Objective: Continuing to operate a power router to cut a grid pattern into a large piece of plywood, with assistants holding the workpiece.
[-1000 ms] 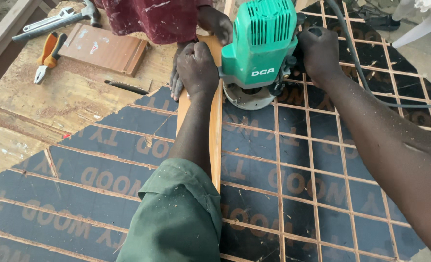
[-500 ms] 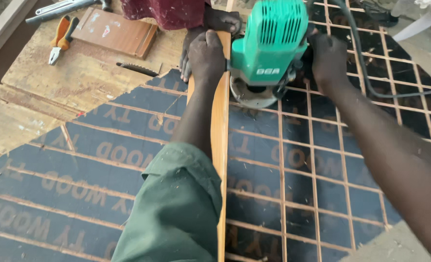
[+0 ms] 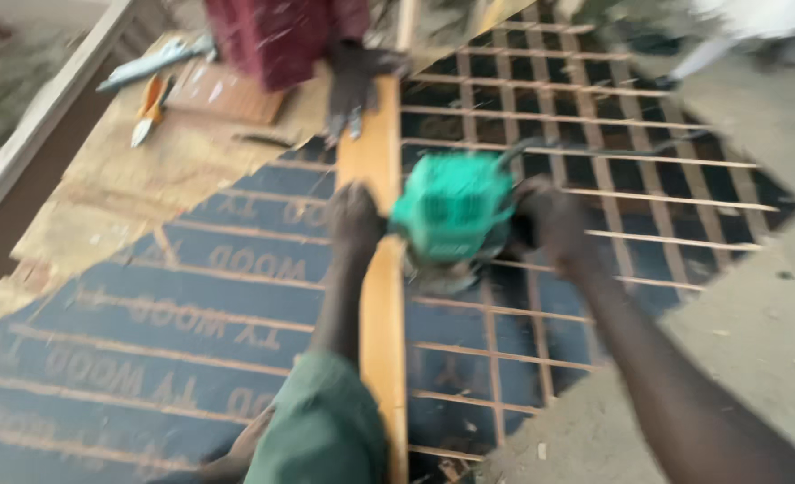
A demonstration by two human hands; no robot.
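The person's left hand [image 3: 354, 218] was clenched on one side of a green router [image 3: 454, 208] and the right hand [image 3: 545, 220] gripped the other side, so the machine sat squarely between both palms; that two-sided hold looked meant to steady it against the work. The picture was blurred, so finer finger positions could not be made out. The router stood upright with its base down, just beside a long wooden strip [image 3: 384, 296] and pressed to the strip's right edge, seemingly using it as a straight guide. The strip ran lengthwise away from the person, its long axis pointing toward the far end of the bench. Under it lay a dark board [image 3: 191, 305], already scored into a grid of pale grooves on the right. At the far end another person's hand [image 3: 354, 85] rested flat on the strip, apparently to hold it from shifting. Orange-handled pliers [image 3: 149, 106] lay well apart at the left.
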